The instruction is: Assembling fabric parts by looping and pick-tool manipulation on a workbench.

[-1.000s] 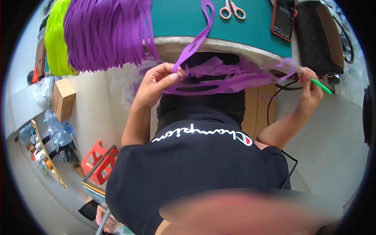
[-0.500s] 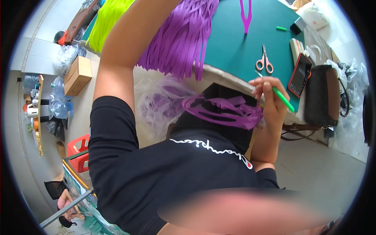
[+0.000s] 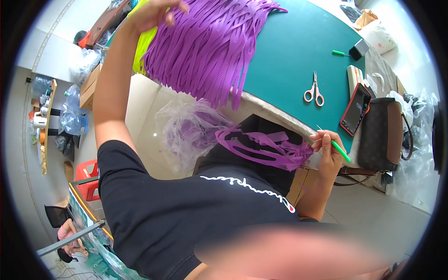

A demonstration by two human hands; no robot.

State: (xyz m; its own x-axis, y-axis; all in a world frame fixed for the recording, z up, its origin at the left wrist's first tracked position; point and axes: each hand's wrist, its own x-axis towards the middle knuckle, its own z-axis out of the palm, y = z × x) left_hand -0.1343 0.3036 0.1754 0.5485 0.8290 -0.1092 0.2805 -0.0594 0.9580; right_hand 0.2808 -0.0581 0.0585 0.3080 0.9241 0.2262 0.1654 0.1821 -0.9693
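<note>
A thick pile of purple rubbery straps (image 3: 205, 51) hangs over the near edge of the green-topped table (image 3: 298, 51). Over its far left part is my left hand (image 3: 156, 13), fingers apart and loosely bent, with nothing visible in them. My right hand (image 3: 329, 149) pinches a slim tool with a green handle (image 3: 341, 152) and a thin metal tip, held near the table's front edge. Across my lap lie loose purple strap pieces (image 3: 266, 149), next to a clear plastic bag (image 3: 186, 135) with more purple material. Pink-handled scissors (image 3: 314, 91) rest on the table.
Yellow-green strips (image 3: 143, 49) hang left of the purple pile. At the table's right side are a phone (image 3: 355, 109), a dark box (image 3: 359, 49), a second green tool (image 3: 339, 52) and a brown handbag (image 3: 380, 135). A cardboard box (image 3: 89, 88) stands at left.
My left hand has come into view over the purple pile. A single purple strap no longer lies apart on the table; one end now juts from the pile's right. My right hand is slightly lower.
</note>
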